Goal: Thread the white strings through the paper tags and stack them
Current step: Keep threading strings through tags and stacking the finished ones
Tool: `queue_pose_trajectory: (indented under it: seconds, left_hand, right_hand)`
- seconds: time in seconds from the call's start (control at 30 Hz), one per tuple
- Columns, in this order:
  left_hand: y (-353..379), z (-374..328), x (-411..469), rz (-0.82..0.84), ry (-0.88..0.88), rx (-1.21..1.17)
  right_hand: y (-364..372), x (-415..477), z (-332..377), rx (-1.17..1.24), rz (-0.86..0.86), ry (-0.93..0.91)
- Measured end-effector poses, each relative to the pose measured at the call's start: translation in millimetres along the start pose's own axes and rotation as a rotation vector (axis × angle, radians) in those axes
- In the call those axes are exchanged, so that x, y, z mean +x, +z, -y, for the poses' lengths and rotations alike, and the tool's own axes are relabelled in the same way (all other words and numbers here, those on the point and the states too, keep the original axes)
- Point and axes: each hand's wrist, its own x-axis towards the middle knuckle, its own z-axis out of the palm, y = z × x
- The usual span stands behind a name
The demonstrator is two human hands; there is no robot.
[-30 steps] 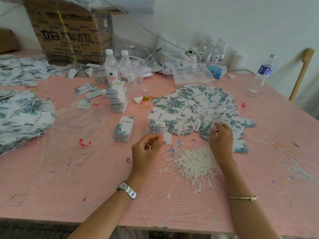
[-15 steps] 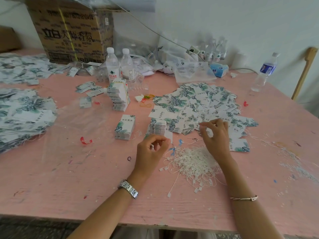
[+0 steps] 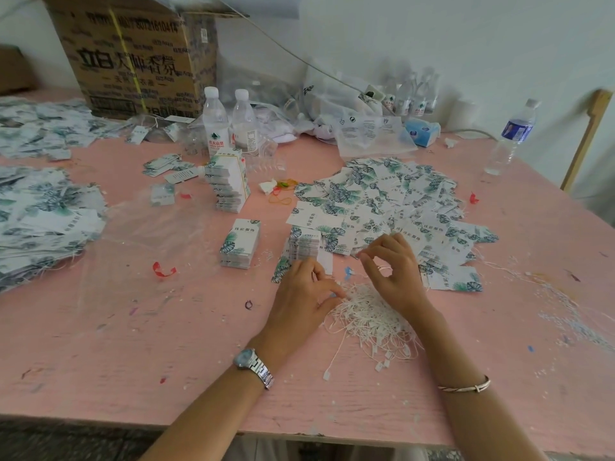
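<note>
Left hand (image 3: 299, 294) grip curled in white strings (image 3: 369, 317), hold unclear, right hand (image 3: 392, 271) grip pinching one, paper tags (image 3: 382, 197) behind, cardboard box (image 3: 133, 61) contents hidden

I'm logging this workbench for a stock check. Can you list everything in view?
paper tags: many, white with green leaves, loose spread centre right, piles at left
tag stacks: three, same print, table centre
white strings: one tangled pile, between the hands
water bottles: two white-capped centre back, one blue-labelled right, more by the wall
cardboard box: one, brown, back left
tissue pack: one, blue, back right
plastic bags: several, clear, back centre
table: one, pink, under everything
wristwatch: one, silver, left wrist
bracelet: one, silver, right wrist
left hand: one, fingertips at the string pile's edge
right hand: one, pinches a white string
</note>
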Motion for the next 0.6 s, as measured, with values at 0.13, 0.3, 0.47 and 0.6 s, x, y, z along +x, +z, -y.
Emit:
queue_pose_trajectory:
  seconds: [0.13,0.3,0.47,0.6]
  left_hand:
    - [-1.9,0.4,1.1,-0.159,-0.098,-0.024]
    - [-5.5,-1.6,1.7,-0.230,-0.184,-0.042]
    - [-4.7,-0.1,0.8,-0.256,-0.203,-0.051]
    - [-3.4,0.4,1.0,-0.279,-0.205,-0.062]
  right_hand:
    - [0.3,-1.9,5.7,0.091,0.102,0.057]
    - [2.8,-2.5,17.4,0.216,0.285,0.091]
    - [7.7,-1.6,20.4,0.291,0.357,0.115]
    - [6.5,-1.7,18.2,0.302,0.371,0.131]
